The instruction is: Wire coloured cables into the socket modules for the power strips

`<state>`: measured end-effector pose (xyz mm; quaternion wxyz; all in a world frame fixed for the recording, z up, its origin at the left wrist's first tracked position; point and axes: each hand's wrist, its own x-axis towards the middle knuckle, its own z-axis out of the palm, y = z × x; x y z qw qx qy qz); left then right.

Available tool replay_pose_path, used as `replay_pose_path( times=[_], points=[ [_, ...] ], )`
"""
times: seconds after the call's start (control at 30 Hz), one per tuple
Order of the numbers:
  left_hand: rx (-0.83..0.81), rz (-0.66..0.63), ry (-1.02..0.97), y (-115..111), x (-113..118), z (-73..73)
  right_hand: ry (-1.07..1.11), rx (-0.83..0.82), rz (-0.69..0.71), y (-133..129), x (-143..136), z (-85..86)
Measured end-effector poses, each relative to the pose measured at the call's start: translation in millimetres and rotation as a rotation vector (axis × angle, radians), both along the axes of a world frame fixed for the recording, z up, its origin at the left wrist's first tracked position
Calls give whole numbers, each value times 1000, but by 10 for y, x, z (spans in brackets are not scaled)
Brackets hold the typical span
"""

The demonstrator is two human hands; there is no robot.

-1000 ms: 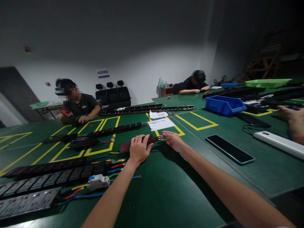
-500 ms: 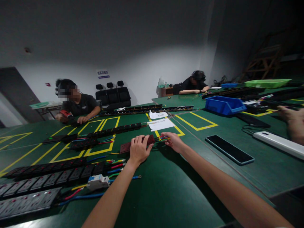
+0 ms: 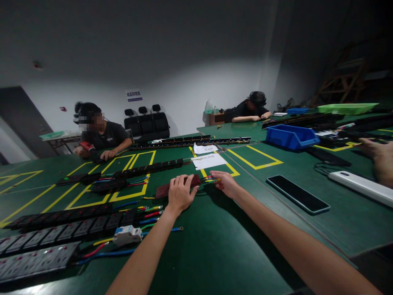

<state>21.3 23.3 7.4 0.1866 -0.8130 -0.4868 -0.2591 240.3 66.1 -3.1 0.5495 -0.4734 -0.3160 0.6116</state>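
Observation:
My left hand [image 3: 181,194] is wrapped over a dark red socket block [image 3: 162,191] lying on the green table, its fingers covering the middle of it. Coloured wires [image 3: 208,179], among them red, blue and yellow-green, come out of the block's right end. My right hand [image 3: 227,184] pinches these wires close to their free ends, a short way right of the block. The fingertips partly hide the wire ends. Left of my forearm lie black socket strips [image 3: 66,231] with wires and ring terminals, and a white circuit breaker [image 3: 127,235] sits among the wires.
A phone [image 3: 297,194], a white device [image 3: 365,186] and a blue bin [image 3: 290,137] are to the right, beside another person's hand [image 3: 379,159]. Paper sheets [image 3: 208,161] lie ahead. Two people sit across the table [image 3: 196,254], one holding a red tool [image 3: 89,148].

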Motion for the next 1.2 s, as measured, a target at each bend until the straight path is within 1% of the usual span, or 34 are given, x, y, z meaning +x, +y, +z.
replay_pose_path(
  times=[0.3, 0.43, 0.8, 1.2],
  points=[
    [-6, -3, 3, 6, 9, -4, 21, -7, -29, -8, -12, 11],
    [-5, 1, 6, 0, 11, -2, 41, 20, -14, 0, -11, 2],
    [-16, -3, 7, 10, 11, -10, 2, 41, 12, 30, 5, -43],
    [-46, -12, -22, 20, 9, -19, 18, 44, 10, -3, -8, -3]
  ],
)
